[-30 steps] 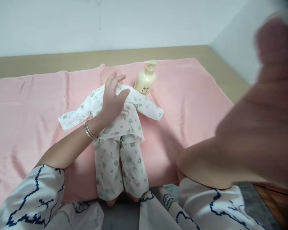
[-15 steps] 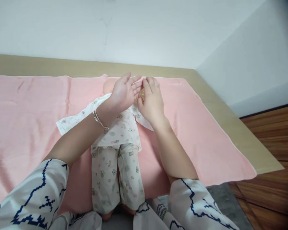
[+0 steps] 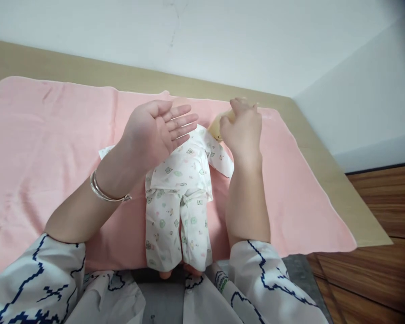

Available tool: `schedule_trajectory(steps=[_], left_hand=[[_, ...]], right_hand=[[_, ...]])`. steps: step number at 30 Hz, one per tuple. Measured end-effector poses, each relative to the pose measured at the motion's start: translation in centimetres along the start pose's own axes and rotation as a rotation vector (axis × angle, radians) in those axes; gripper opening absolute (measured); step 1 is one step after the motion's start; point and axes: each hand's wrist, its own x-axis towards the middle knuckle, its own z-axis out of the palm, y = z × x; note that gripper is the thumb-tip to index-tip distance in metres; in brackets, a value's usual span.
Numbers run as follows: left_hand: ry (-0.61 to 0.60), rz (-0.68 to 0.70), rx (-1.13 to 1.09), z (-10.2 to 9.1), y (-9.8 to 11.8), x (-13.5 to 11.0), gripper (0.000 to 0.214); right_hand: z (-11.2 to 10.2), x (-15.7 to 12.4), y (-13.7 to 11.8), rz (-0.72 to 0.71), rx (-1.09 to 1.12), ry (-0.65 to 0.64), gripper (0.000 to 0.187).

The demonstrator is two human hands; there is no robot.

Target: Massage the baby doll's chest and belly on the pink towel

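Observation:
A baby doll lies on its back in white printed pyjamas (image 3: pixel 180 177), its legs toward me. My left hand (image 3: pixel 158 130) is above the doll's chest, palm turned up and fingers spread, holding nothing. It hides the doll's head and most of one sleeve. Beyond the doll's other sleeve (image 3: pixel 219 157), my right hand (image 3: pixel 243 123) is curled around a pale yellow, rounded thing (image 3: pixel 218 127), possibly a bottle. The hand covers much of that thing, so its kind is unclear.
A pink cloth (image 3: pixel 54 148) lies under the doll, on a light wooden table (image 3: pixel 280 103). A white wall (image 3: pixel 239 45) rises behind it. Dark brown wood panelling (image 3: pixel 381 202) stands at the right, beyond the table's edge.
My hands have moved apart. The right hand has gone rightward with the yellow thing. The left has drawn back leftward with its palm up. The whole view has tilted a little.

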Motion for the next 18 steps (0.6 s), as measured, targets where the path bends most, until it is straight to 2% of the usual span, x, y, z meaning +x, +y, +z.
schedule_trajectory(steps=[3,6,10,13,15,18], left_hand=[[0.018,0.015,0.009,-0.2,-0.4,-0.6,0.039],[0.041,0.017,0.038,0.7,-1.2,-1.1,0.039],[0.033,-0.051,0.016,4.0,-0.8,-3.3,0.048],[0.07,-0.032,0.058,5.9,0.7,-5.3,0.065],[0.115,0.072,0.133,5.9,1.4,-6.3,0.071],[0.149,0.215,0.337,5.0,1.0,-6.7,0.069]], right_hand=[[-0.3,-0.9,-1.1,0.095,-0.005,-0.087,0.04],[-1.6,-3.1,-3.5,0.062,0.054,-0.192,0.048],[-3.7,-7.1,-8.3,-0.166,0.253,-0.225,0.052],[-5.0,-10.1,-11.7,-0.376,0.256,-0.137,0.072],[-5.6,-11.9,-13.1,-0.534,0.283,-0.169,0.084],[-6.4,-13.6,-13.9,-0.647,0.292,-0.182,0.096]])
